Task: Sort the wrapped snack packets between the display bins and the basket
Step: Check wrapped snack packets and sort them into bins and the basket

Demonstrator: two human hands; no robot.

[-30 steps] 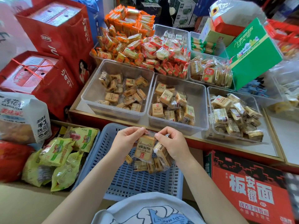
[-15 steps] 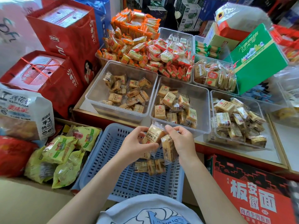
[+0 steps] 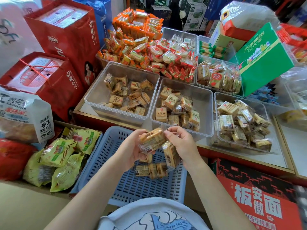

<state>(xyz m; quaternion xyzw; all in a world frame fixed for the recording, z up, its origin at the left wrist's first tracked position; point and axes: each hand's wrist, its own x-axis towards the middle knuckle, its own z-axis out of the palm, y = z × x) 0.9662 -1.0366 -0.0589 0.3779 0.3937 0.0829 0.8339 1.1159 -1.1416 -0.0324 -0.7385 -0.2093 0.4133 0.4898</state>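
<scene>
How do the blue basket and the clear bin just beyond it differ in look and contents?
The blue basket has opaque slatted walls and floor; the clear bin has smooth see-through walls. The basket holds only a few tan snack packets, leaving much floor bare; the bin holds a larger heap. The basket sits lower, in front of the counter; the bin stands on it. Both are rectangular, open-topped, with tan packets inside.

The red carton (image 3: 259,201) at lower right bears large white "板安微面"; the white bread bag (image 3: 25,113) at left reads "KAOHUAJUAN" and "手工"; the grey shirt (image 3: 154,218) shows reversed letters, partly unreadable
</scene>
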